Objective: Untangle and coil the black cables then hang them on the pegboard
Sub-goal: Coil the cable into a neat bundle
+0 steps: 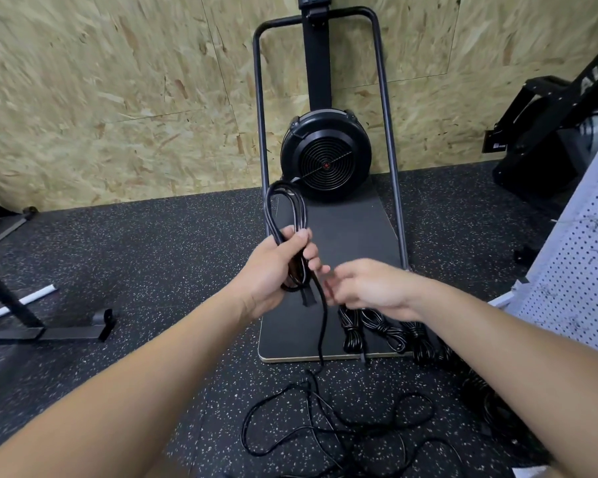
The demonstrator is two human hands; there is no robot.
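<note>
Coiling underway: my left hand (273,267) grips cable loops (285,215), right hand (366,288) blurred so can't tell its grip; next I'd feed slack (321,326) w/ another wrap.

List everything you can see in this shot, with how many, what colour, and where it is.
Cable being coiled: one, black, loops held above the platform, tail hanging to the floor.
Loose cable: a black tangle, count unclear, on the floor in front.
Bundled cables: at least three, black, on the platform's near right edge.
Fan machine: one, black, upright against the wall.
Platform: one, black, under the fan machine.
Pegboard: one, white, right edge.
Wall: tan chipboard, behind.
Floor: black, speckled.
Left hand: grips the coil.
Right hand: blurred, by the hanging cable; grip unclear.
</note>
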